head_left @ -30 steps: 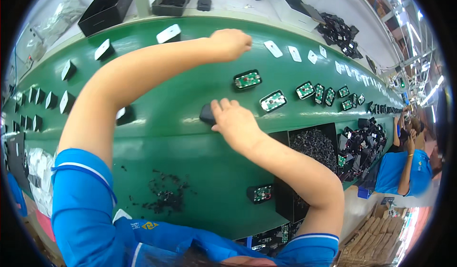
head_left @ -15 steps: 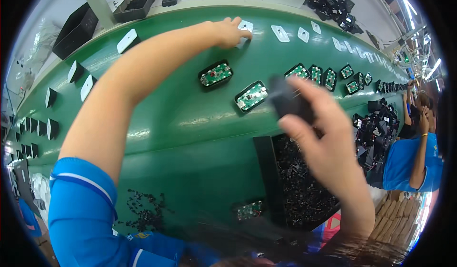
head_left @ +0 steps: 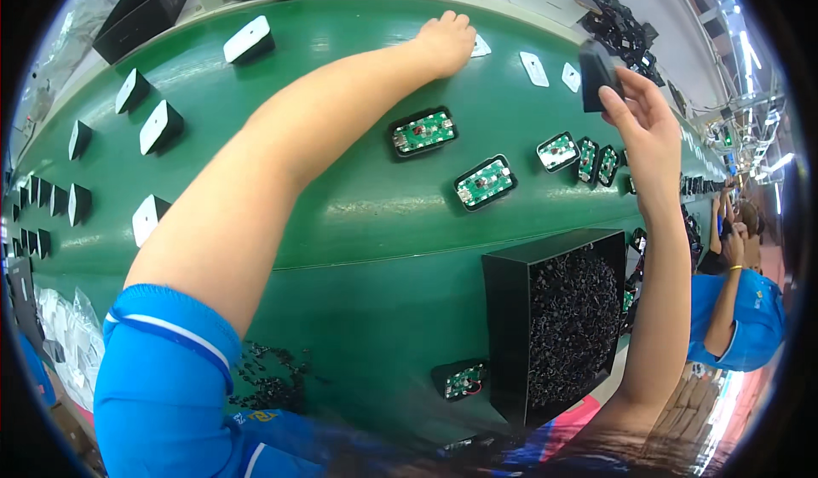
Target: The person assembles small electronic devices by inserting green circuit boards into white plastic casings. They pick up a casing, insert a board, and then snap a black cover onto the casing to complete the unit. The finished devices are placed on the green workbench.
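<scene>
My left hand reaches across the green belt with its fingers bent over a small white cover plate, whose edge shows beside the knuckles. Part of the plate and my thumb are hidden. Raised above the belt at the right, my right hand grips a black plastic casing between thumb and fingers. Below my left forearm lies an open black housing with a green circuit board, and a second board in its housing sits to its right. Two more white plates lie between my hands.
A black bin full of small dark parts stands near me. White-topped black cases dot the left side. Loose black pieces and another board lie close in. A co-worker in blue is at the right.
My right hand has moved up and away with the black casing. My left hand stays at the white plate. The whole view has shifted, bringing more of the black bin into sight.
</scene>
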`<action>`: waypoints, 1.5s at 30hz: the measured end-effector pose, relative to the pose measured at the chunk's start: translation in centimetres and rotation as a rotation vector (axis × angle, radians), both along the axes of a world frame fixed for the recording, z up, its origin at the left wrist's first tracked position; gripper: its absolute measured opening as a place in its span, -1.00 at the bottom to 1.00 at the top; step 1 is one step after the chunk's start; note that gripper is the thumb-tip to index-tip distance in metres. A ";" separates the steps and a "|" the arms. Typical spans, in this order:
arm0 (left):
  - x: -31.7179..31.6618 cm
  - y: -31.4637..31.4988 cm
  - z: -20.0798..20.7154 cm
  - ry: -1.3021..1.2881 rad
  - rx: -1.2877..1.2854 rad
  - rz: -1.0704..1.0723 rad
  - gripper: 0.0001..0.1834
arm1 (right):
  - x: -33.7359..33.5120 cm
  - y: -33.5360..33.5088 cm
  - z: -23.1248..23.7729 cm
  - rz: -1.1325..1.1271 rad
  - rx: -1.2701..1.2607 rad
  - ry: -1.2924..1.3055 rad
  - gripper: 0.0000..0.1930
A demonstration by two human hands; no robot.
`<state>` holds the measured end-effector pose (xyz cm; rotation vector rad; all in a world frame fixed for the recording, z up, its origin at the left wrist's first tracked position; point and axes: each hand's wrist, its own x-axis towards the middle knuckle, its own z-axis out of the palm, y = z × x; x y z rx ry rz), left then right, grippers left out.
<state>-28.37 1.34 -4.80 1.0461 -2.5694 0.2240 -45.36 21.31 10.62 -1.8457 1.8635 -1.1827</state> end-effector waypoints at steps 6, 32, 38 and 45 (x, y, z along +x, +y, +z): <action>5.9 2.2 -0.5 0.065 0.117 -0.252 -0.65 | 2.8 -4.6 -3.4 0.064 0.002 0.236 -0.62; 11.6 4.4 -0.5 0.218 0.343 -0.305 -0.24 | 7.8 -12.1 -8.5 0.324 0.310 0.633 -0.66; 11.3 4.1 -0.9 0.160 0.248 -0.321 -0.25 | 6.8 -12.0 -10.6 0.377 0.098 0.715 -0.69; 9.5 4.2 -1.4 0.225 0.173 -0.325 -0.51 | 6.7 -12.7 -11.4 0.266 0.221 0.631 -0.69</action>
